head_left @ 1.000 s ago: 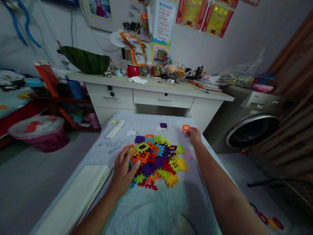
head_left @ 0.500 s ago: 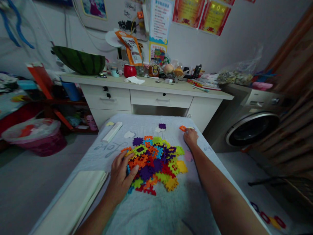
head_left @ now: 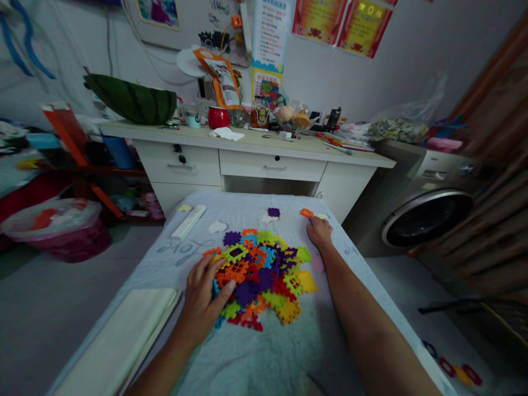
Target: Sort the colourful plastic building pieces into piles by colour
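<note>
A heap of colourful interlocking plastic pieces (head_left: 264, 272) lies in the middle of a table covered with a pale cloth (head_left: 264, 357). My left hand (head_left: 204, 297) rests on the heap's left edge, fingers spread flat over the pieces and thumb against a blue one. My right hand (head_left: 318, 230) is stretched out to the far right of the table, palm down. A single orange piece (head_left: 306, 212) lies flat on the cloth right at its fingertips, with nothing gripped. A lone purple piece (head_left: 274, 212) and a white piece (head_left: 217, 226) lie beyond the heap.
A white bar-shaped object (head_left: 188, 221) lies at the far left of the table, with a folded cream cloth (head_left: 119, 341) at the near left. Behind stand a cluttered white desk (head_left: 247, 148), a washing machine (head_left: 424, 214) and a pink basin (head_left: 61, 231). Loose pieces (head_left: 454, 371) lie on the floor.
My right hand held the orange piece up a second ago; the piece is now down on the cloth and the hand has let go. My left hand stayed on the heap.
</note>
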Demonstrator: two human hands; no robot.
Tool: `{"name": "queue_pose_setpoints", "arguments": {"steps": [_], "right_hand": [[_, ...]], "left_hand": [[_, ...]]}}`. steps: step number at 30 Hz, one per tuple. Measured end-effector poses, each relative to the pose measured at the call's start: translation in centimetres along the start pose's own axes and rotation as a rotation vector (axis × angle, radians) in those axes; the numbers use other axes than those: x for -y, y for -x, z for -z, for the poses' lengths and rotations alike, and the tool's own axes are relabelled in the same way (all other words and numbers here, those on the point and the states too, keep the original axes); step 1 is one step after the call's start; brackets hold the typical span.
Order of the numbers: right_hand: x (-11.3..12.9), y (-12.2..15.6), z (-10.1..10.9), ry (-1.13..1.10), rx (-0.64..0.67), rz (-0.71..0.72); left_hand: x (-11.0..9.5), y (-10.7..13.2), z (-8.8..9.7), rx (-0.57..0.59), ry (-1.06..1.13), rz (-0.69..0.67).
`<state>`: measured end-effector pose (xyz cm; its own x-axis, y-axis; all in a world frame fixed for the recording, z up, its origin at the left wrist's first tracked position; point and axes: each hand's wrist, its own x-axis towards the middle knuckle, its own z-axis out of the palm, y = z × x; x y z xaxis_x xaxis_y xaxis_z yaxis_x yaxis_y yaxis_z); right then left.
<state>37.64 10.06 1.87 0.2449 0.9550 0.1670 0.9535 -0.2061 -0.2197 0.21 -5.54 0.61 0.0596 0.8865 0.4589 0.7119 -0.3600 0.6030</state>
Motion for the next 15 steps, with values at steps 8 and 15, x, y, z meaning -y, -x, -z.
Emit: {"name": "queue_pose_setpoints", "arguments": {"steps": [8,15], "right_hand": [[0.10,-0.08,-0.46,0.055,-0.030,0.038],[0.08,-0.30,-0.99,0.105,-0.020,0.014]], "left_hand": [[0.00,0.05,0.09,0.007,-0.006,0.009],[-0.01,0.00,0.07,0.011,-0.017,0.003]]}}
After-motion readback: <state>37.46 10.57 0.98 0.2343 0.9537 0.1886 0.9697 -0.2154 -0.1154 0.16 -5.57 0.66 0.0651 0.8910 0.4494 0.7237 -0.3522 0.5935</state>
